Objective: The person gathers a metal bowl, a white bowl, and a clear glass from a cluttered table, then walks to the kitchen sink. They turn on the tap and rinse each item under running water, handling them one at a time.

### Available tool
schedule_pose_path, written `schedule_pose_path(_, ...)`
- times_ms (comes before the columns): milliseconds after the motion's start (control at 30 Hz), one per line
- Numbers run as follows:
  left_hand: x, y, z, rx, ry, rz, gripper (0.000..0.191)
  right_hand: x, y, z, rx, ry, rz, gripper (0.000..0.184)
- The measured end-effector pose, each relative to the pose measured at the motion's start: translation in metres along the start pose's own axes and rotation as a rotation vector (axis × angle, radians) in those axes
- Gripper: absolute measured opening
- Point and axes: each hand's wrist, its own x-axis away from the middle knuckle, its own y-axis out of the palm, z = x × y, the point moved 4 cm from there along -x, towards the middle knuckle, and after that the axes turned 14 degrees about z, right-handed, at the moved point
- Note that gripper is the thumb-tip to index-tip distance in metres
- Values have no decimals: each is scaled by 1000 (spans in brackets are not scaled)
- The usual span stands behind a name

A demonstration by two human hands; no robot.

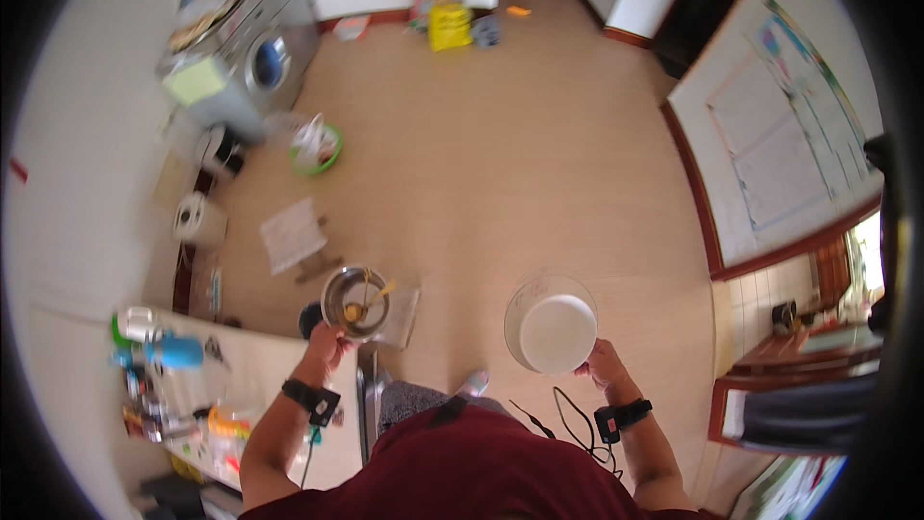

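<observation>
My left hand [330, 347] grips the near rim of a round stainless steel bowl [334, 289], beside the far corner of a light table. Inside the bowl lie a yellowish utensil [381, 292] and a small yellow lump [354, 313]. Out to the right, my right hand [600, 365] holds the edge of a clear round bowl [514, 318] above the floor; its inside or base looks whitish, and I cannot tell what that white is. Each wrist wears a black strap with a small box.
The light table [289, 361] at the lower left bears a blue bottle [177, 352] and clutter. Behind the steel bowl stands a low stool [294, 235]. Black cables [577, 426] lie near my right arm. Farther off are a green basin [315, 159], a yellow bag [450, 27] and a washing machine [285, 65].
</observation>
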Motion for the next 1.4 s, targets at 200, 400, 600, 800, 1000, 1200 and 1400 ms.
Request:
schedule_pose_path(200, -2, 190, -26, -136, -15, -213, 28, 9, -143, 29, -138, -17, 260, 26)
schedule_pose_path(400, -48, 378, -42, -394, -86, -515, 33, 10, -232, 56, -397, -18, 583, 28)
schedule_pose_path(600, -104, 598, -39, -584, -122, -737, 37, -11, -301, 41, -602, 60, 921, 28)
schedule_pose_path(800, -105, 808, -76, -719, -175, -928, 36, 3, -349, 23, -774, 172, 1214, 26)
schedule_pose_path(1000, -81, 972, -132, -892, -198, -1188, 27, 16, -390, 32, -872, 155, 1408, 24)
schedule_pose_path(1200, -32, 1091, -230, -1003, -252, -1219, 23, 2, -463, 73, -977, 179, 1455, 24)
schedule_pose_path(1400, 66, 1186, -312, -999, -316, -1160, 25, -26, -602, 102, -1015, 195, 1444, 25)
